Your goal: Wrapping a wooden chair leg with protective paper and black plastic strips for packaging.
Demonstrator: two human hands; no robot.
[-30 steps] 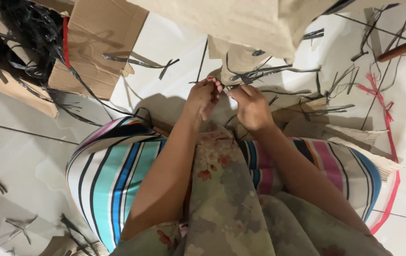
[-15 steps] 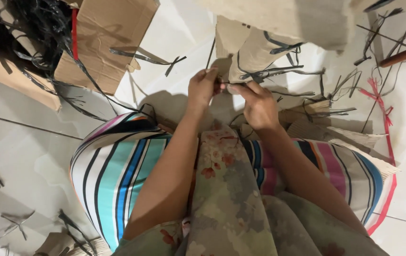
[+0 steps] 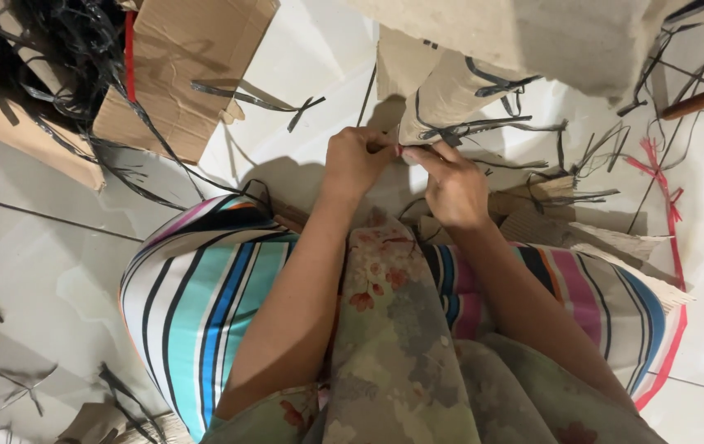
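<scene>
Bright, even indoor light falls from above and slightly behind the camera, so the white floor tiles (image 3: 64,271) read pale and a little washed out, with a soft sheen at lower left of the frame. A grey shadow pools on the tiles at upper centre, just above the left hand (image 3: 357,159) and right hand (image 3: 450,182). The tangle of black strips (image 3: 31,49) at upper left sinks into near-solid dark. Focus is fair at centre; the flowered cloth (image 3: 393,353) at the bottom edge is soft, and straight tile lines bow slightly toward the corners.
</scene>
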